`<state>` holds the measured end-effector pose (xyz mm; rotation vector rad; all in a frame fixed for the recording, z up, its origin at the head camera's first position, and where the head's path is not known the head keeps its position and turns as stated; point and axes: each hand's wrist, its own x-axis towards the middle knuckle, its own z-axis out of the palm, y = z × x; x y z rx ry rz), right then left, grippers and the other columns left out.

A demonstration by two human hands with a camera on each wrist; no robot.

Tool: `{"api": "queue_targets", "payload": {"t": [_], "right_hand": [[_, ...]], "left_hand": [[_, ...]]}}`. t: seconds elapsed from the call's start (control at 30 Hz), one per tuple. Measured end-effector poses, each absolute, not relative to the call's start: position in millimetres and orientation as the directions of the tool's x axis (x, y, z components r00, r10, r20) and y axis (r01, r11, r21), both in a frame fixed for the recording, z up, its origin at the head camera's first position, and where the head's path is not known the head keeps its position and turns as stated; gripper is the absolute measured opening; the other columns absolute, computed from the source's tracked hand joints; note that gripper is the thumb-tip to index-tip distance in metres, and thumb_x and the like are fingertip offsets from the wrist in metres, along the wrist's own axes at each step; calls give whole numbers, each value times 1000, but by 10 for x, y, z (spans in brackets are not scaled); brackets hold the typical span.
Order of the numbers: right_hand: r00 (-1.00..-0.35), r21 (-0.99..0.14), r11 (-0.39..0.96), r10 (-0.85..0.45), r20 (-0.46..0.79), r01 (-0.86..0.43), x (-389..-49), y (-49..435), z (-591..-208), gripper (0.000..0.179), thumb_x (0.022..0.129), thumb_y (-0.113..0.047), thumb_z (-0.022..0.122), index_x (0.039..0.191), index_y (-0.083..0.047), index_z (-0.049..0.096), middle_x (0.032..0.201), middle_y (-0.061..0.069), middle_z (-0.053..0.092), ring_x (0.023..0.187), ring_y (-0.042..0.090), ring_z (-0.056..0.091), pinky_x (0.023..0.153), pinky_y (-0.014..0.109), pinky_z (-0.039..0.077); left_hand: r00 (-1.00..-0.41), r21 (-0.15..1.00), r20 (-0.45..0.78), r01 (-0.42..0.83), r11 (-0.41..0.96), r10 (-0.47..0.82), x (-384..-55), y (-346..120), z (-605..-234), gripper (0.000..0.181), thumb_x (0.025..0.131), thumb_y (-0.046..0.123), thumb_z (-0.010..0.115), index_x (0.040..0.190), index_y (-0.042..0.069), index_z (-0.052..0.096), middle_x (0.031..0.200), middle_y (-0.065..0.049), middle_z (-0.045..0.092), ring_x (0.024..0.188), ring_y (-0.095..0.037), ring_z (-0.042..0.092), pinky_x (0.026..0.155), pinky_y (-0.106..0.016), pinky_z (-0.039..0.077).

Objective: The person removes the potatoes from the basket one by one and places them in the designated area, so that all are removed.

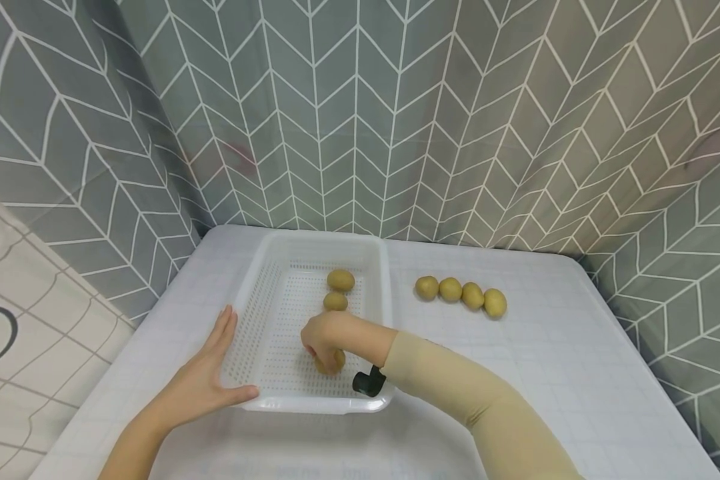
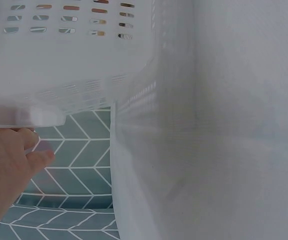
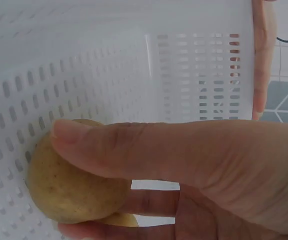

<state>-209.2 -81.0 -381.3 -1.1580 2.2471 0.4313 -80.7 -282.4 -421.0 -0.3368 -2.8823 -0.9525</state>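
My right hand (image 1: pixel 330 333) reaches down into a white perforated plastic basket (image 1: pixel 312 404). It pinches a yellow-brown potato (image 3: pixel 68 180) between thumb and fingers, close over the slotted floor. Two more potatoes, an upper one (image 1: pixel 341 280) and a smaller-looking one (image 1: pixel 335 301), lie inside the basket beyond that hand. My left hand (image 1: pixel 201 383) is at the basket's left front corner, its fingers straight along the side and its thumb spread over the front rim. In the left wrist view, part of the left hand (image 2: pixel 6 170) shows beside the basket wall.
Several potatoes (image 1: pixel 450 289) lie in a slanting row on the white-covered table (image 1: pixel 552 347), right of the basket. Grey curtains (image 1: pixel 372 120) with white chevron lines hang behind and on both sides. A small black device (image 1: pixel 369 382) sits at the right wrist.
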Motion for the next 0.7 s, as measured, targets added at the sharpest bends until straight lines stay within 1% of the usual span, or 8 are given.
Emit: {"api": "queue_targets", "payload": {"t": [0.17, 0.3, 0.43, 0.53, 0.63, 0.7], "right_hand": [[-478, 35, 584, -628, -614, -811, -2067, -807, -3805, 26, 65, -13, 89, 75, -18, 65, 77, -9, 60, 74, 8, 54, 63, 21, 47], [-471, 24, 570, -652, -594, -821, -2083, -800, -3788, 23, 68, -10, 86, 72, -17, 64, 74, -9, 60, 69, 7, 52, 58, 19, 46], [-466, -15, 558, -707, -532, -829, -2128, -782, -3750, 26, 70, -9, 82, 83, -17, 61, 78, -8, 59, 71, 7, 52, 58, 18, 45], [-473, -38, 548, -754, -456, -836, -2152, -759, -3690, 34, 71, -17, 82, 96, -19, 59, 84, -9, 57, 75, 7, 53, 60, 20, 45], [-486, -66, 542, -795, -363, -838, -2170, -728, -3624, 40, 71, -24, 83, 104, -20, 61, 88, -9, 56, 75, 7, 53, 59, 22, 45], [-497, -102, 543, -817, -291, -833, -2181, -706, -3580, 42, 72, -26, 83, 108, -20, 62, 92, -10, 55, 75, 7, 53, 59, 21, 44]], "left_hand": [[-970, 572, 157, 241, 784, 183, -820, -2805, -4197, 127, 69, 46, 83, 153, 0, 0, 161, -13, -8, 134, -56, 22, 89, -72, 36], [-969, 574, 162, 248, 780, 189, -829, -2798, -4196, 127, 68, 46, 83, 153, -1, 1, 160, -13, -8, 133, -57, 22, 89, -72, 35], [-967, 572, 167, 256, 779, 194, -825, -2806, -4206, 126, 68, 45, 83, 153, 0, 1, 160, -12, -8, 133, -57, 22, 90, -73, 35], [-967, 573, 167, 254, 779, 192, -819, -2813, -4210, 127, 68, 45, 83, 153, 0, 0, 161, -12, -8, 134, -56, 22, 91, -73, 33], [-968, 574, 166, 251, 779, 190, -810, -2822, -4207, 127, 69, 45, 83, 153, 1, 0, 161, -11, -8, 134, -56, 21, 91, -73, 33], [-967, 573, 168, 253, 779, 190, -801, -2829, -4206, 127, 69, 44, 83, 153, 1, 0, 161, -11, -8, 135, -55, 20, 91, -72, 33]]}}
